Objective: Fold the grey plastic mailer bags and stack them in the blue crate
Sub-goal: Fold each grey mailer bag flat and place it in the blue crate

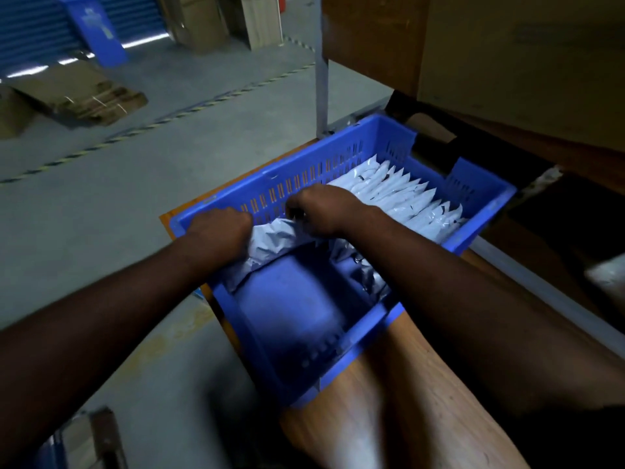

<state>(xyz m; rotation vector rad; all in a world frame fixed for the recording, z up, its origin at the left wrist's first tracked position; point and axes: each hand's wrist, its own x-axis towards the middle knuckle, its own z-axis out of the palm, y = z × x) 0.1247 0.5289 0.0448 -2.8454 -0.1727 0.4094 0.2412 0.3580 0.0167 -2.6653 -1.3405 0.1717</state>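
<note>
Wooden table, blue crate, both hands' grip, left hand, right hand, pinching crumpled grey mailer bag

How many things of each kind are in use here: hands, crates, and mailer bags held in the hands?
Hands: 2, left hand and right hand
Blue crate: 1
Grey mailer bag gripped by both hands: 1
Total: 4
The row of folded bags in the crate is too packed to count.

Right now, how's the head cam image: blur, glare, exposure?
Head view: dim overall; near crate floor and forearms motion-blurred; stacked bags sharper, with bright glare; wide-angle bends the floor stripe; shelf upper right underexposed.
</note>
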